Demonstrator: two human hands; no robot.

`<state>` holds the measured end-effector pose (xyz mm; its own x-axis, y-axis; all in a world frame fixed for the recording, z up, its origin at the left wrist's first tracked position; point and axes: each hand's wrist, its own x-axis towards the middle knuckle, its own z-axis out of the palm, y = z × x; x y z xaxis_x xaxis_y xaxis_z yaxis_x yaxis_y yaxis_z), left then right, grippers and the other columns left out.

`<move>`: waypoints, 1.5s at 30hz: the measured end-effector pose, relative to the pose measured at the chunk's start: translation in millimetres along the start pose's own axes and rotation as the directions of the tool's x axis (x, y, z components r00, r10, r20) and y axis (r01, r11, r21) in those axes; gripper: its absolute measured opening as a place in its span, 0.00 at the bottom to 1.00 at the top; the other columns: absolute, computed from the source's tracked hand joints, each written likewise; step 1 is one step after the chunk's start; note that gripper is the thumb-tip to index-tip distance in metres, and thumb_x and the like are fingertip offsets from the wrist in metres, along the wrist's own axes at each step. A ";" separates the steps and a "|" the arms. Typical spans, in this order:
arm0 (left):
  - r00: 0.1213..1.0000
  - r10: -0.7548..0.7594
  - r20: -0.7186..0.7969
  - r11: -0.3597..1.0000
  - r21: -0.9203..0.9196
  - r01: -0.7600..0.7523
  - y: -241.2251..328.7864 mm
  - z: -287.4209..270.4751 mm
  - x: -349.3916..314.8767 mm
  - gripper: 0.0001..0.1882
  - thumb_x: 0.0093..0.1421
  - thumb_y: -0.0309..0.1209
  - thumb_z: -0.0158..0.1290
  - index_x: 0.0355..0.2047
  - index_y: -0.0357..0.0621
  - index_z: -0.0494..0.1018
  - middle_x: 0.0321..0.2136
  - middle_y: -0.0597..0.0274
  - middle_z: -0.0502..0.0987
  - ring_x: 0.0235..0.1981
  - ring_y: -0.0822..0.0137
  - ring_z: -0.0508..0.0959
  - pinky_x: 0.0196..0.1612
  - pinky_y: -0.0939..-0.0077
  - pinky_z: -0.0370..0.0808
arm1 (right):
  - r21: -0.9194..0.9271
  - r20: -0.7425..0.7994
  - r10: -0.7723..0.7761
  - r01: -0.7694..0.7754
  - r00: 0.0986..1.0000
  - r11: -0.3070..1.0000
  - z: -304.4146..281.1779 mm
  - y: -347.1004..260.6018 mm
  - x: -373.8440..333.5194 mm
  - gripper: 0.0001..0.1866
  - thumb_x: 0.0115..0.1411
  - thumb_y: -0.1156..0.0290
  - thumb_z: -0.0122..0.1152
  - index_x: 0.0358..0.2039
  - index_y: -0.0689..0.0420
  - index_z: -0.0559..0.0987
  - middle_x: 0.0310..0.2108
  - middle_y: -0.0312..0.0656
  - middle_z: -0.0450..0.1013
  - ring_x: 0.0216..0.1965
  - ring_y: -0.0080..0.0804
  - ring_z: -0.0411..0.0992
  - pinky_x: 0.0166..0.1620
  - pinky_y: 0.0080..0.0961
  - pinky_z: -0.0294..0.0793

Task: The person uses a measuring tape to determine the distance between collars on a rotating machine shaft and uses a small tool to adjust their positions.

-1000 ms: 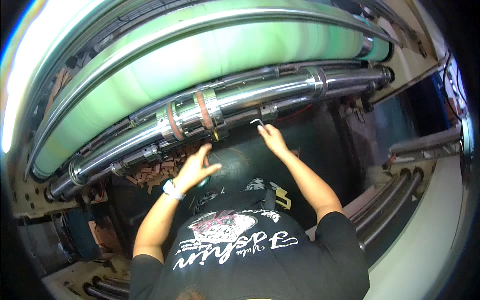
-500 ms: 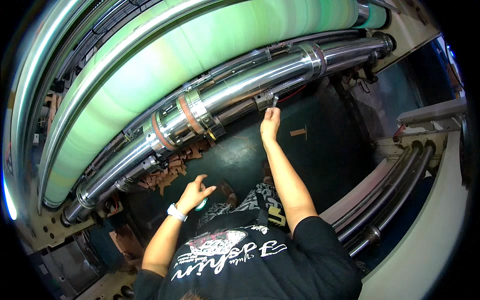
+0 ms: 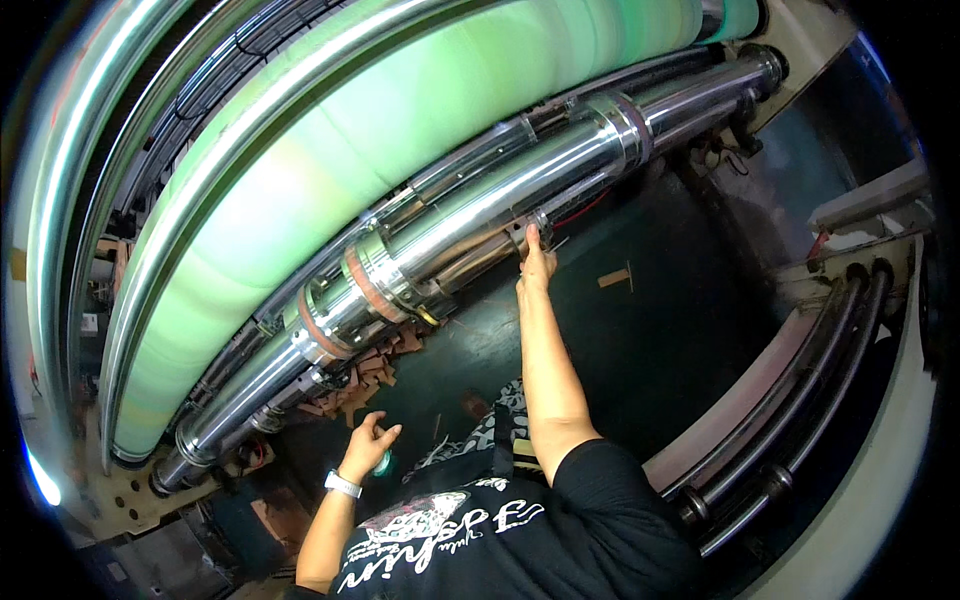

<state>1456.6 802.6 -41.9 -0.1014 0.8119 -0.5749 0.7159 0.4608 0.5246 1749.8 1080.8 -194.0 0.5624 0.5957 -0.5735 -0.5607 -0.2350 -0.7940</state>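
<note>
My right hand (image 3: 537, 264) reaches up to a metal collar (image 3: 520, 232) on the lower shaft of a machine, its thumb pointing up against it. The fingers are closed round a slim metal tool (image 3: 560, 243), whose thin end sticks out to the right; the rest is hidden by the hand. Lower and to the left, my left hand (image 3: 364, 448) hangs in the air, thumb and forefinger apart. Its other fingers curl round a small green round thing (image 3: 384, 464), mostly covered by the palm.
A long polished roller (image 3: 500, 185) with brown-banded rings runs across in front of me, below a large pale-green roll (image 3: 330, 150). Brown cardboard scraps (image 3: 365, 380) lie heaped on the floor under it. Dark bars (image 3: 790, 410) stand at the right.
My right hand has turned and moved in against the collar; the tool's end no longer points up. My left hand has dropped a little to the left. The view has shifted.
</note>
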 end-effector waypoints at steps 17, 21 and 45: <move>0.973 0.134 0.186 0.980 0.121 -0.158 44.5 21.6 23.3 0.26 0.53 0.41 0.54 0.46 0.34 0.65 0.18 0.60 0.71 0.19 0.71 0.70 0.24 0.76 0.67 | -0.268 0.396 -0.260 0.381 0.881 0.885 -8.0 -3.4 -78.4 0.18 0.64 0.62 0.38 0.25 0.61 0.70 0.23 0.44 0.69 0.28 0.36 0.67 0.37 0.30 0.65; 0.982 0.107 0.154 0.986 0.109 -0.124 26.5 16.8 15.1 0.25 0.54 0.41 0.54 0.46 0.35 0.66 0.18 0.60 0.71 0.19 0.70 0.70 0.24 0.76 0.67 | -0.220 0.329 -0.225 0.306 0.917 0.926 -6.0 9.4 -84.4 0.16 0.63 0.64 0.40 0.25 0.60 0.70 0.21 0.41 0.66 0.28 0.34 0.66 0.38 0.30 0.64; 0.992 -0.006 0.124 0.980 0.198 -0.018 0.9 -2.1 2.4 0.27 0.52 0.40 0.55 0.46 0.32 0.65 0.18 0.57 0.72 0.19 0.66 0.74 0.25 0.75 0.69 | 0.580 0.393 0.109 -0.338 0.913 0.741 47.9 -7.7 -105.2 0.17 0.62 0.54 0.44 0.22 0.50 0.59 0.13 0.26 0.47 0.12 0.16 0.44 0.14 0.16 0.45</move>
<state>1455.5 805.6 -41.5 -0.0197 0.7585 -0.6514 0.8400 0.3660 0.4007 1665.9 1056.7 -117.8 0.2133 0.8200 -0.5311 -0.9583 0.0698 -0.2772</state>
